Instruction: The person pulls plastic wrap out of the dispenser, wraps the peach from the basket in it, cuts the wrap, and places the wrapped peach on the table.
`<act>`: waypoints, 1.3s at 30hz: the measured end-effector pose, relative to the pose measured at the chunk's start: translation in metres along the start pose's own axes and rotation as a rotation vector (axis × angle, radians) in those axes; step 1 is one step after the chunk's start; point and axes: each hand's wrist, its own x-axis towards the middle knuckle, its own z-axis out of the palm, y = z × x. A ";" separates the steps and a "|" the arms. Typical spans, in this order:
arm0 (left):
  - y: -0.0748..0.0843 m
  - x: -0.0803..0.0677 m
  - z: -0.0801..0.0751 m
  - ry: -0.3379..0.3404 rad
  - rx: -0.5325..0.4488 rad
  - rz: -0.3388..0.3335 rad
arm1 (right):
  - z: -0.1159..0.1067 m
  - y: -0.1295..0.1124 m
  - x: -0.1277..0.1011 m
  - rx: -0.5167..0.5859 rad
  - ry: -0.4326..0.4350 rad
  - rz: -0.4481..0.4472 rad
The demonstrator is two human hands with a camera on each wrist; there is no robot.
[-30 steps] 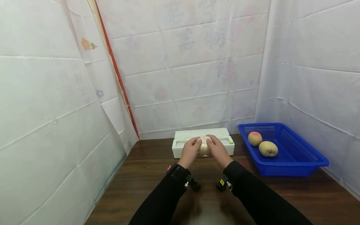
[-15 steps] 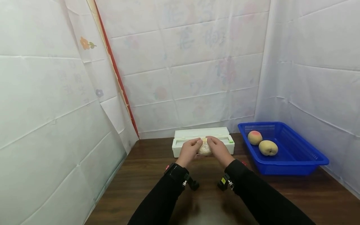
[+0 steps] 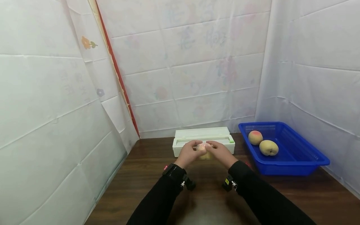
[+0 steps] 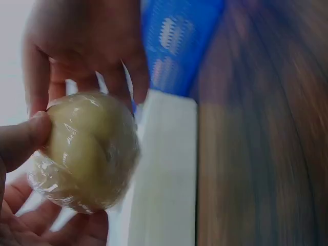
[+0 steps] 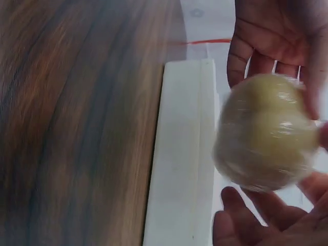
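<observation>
A yellow peach [image 3: 206, 156] wrapped in clear cling film is held between both hands in front of the white box. My left hand [image 3: 189, 153] holds it from the left, and my right hand [image 3: 222, 154] from the right, thumbs at its top. In the left wrist view the film on the peach [image 4: 87, 148] is shiny and wrinkled, with a thumb pressing on it. Fingers of both hands curve round the peach [image 5: 266, 133] in the right wrist view. A pinkish patch shows between the thumbs in the head view.
Behind the hands stands a long white box [image 3: 180, 151] with its lid raised and a green tab at its right end. To the right, a blue basket [image 3: 292, 168] holds two peaches, one pinkish [image 3: 255, 137] and one yellow [image 3: 268, 147]. White sheeting surrounds the wooden table [image 3: 152, 175].
The peach has been turned in the hands; a pinkish patch now shows at the thumbs. Both hands have sunk slightly, and the wrists have moved a little apart. Box and basket stay put.
</observation>
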 end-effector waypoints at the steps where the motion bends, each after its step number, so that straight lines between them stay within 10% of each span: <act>1: -0.001 0.001 0.001 0.014 0.025 0.012 | -0.001 0.001 0.001 -0.039 0.003 -0.009; 12: -0.009 0.008 0.015 0.138 0.195 0.018 | -0.002 0.004 0.003 -0.177 0.065 -0.057; 39: -0.046 0.000 0.033 -0.028 0.354 0.030 | 0.015 0.050 -0.007 -0.179 0.073 -0.006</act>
